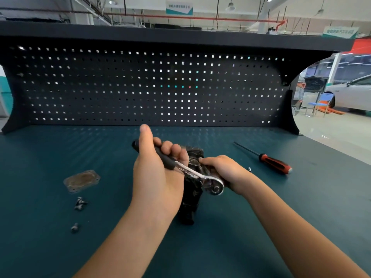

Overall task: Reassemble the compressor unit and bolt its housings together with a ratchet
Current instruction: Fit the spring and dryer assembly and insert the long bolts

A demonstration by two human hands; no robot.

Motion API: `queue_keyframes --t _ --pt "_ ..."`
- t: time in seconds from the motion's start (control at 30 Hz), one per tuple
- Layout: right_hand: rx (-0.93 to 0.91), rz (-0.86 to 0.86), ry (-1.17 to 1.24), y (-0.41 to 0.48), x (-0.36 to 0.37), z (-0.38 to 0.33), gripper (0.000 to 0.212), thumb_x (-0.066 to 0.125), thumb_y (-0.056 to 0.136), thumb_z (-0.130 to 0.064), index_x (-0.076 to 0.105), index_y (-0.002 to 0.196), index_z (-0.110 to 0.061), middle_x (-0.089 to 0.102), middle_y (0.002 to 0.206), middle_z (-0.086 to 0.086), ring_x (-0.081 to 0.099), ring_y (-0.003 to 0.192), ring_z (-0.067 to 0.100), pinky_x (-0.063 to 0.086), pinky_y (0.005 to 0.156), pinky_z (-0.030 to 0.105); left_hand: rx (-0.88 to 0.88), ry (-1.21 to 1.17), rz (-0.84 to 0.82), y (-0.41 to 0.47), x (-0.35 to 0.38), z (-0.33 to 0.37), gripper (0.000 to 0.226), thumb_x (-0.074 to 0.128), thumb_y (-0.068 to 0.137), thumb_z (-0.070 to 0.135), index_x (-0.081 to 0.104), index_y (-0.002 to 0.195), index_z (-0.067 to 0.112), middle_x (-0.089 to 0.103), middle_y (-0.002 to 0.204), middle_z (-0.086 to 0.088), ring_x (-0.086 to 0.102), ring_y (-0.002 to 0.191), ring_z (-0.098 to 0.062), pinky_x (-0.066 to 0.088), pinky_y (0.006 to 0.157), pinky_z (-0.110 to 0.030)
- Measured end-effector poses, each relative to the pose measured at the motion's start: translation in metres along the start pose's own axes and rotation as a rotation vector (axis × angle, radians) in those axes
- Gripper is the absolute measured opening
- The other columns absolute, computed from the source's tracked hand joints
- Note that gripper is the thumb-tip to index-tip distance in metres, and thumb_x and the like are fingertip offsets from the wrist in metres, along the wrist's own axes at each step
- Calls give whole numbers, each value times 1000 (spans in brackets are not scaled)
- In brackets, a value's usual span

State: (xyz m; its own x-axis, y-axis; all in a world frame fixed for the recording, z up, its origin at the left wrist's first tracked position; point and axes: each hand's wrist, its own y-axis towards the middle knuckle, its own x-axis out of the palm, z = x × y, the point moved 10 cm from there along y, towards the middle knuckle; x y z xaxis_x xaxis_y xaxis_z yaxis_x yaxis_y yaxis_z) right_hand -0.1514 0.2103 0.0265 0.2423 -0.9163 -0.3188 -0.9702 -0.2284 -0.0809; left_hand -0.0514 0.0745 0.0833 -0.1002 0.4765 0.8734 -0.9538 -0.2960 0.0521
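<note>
A dark, greasy compressor unit [189, 199] stands on the green bench top, near the middle. A chrome ratchet [200, 175] with a black handle lies across its top, its round head at the right side of the unit. My left hand [158, 173] grips the ratchet's handle, thumb pointing up. My right hand [222, 171] holds the upper right of the compressor, fingers curled round it just behind the ratchet head. Much of the unit is hidden by both hands.
A flat metal cover plate [82, 180] lies to the left, with loose bolts [80, 203] and one more bolt [74, 227] in front of it. A red-and-black screwdriver [271, 160] lies at the right, a small bolt [249, 169] near it. A black pegboard [140, 87] closes the back.
</note>
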Motion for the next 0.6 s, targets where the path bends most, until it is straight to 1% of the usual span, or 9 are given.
queue_keyframes --t 0.07,0.13,0.2,0.27,0.4,0.43,0.47,0.53,0.6 --pt "-10 -17 -17 0 3 4 53 47 95 -25 44 43 -19 31 42 -3 25 36 12 19 40 18 44 126 -54 -2 6 -2 38 53 91 38 40 61 19 35 44 9 36 37 -6 35 39 -14" --pt "-21 -15 -19 -2 6 7 68 44 96 -25 41 29 -17 26 35 -8 21 31 10 17 37 16 120 275 -96 -2 14 1 39 50 92 33 36 60 18 30 43 8 28 36 -7 25 34 -16" --pt "-30 1 21 -2 7 8 66 45 96 -24 38 30 -18 25 36 -7 20 31 10 16 37 17 181 362 -108 0 22 7 39 49 94 33 35 61 17 29 43 8 25 36 -6 23 34 -17" --pt "-18 12 81 0 6 10 57 45 96 -25 37 40 -21 25 38 -6 19 32 11 15 38 17 215 370 -86 2 27 13 38 49 95 36 35 65 17 30 43 9 25 36 -5 23 33 -16" --pt "-13 4 163 2 5 9 32 47 95 -30 49 68 -14 34 58 6 27 45 14 19 41 19 168 145 3 11 22 17 37 49 94 43 37 70 18 32 45 10 28 37 -4 25 34 -15" --pt "-19 1 157 2 5 9 34 46 96 -31 50 65 -15 33 57 6 26 43 14 18 39 18 159 109 9 12 20 17 37 50 93 43 37 69 18 32 45 10 27 37 -4 24 34 -15" --pt "-23 -7 159 2 6 10 43 46 96 -31 48 56 -17 32 51 3 24 39 12 17 38 17 162 117 -3 13 20 16 38 50 94 42 37 68 18 31 45 10 25 37 -4 23 34 -15" --pt "-23 -35 180 1 10 12 57 44 98 -31 42 42 -21 27 41 -4 20 34 10 16 37 17 203 238 -75 10 25 15 38 50 94 38 35 66 18 29 44 10 23 35 -4 22 33 -16" --pt "-30 -37 186 -2 13 12 51 43 98 -32 40 49 -19 26 38 -7 20 33 9 17 36 17 257 397 -180 5 38 12 37 50 94 33 34 65 17 30 42 9 24 34 -5 22 33 -16"
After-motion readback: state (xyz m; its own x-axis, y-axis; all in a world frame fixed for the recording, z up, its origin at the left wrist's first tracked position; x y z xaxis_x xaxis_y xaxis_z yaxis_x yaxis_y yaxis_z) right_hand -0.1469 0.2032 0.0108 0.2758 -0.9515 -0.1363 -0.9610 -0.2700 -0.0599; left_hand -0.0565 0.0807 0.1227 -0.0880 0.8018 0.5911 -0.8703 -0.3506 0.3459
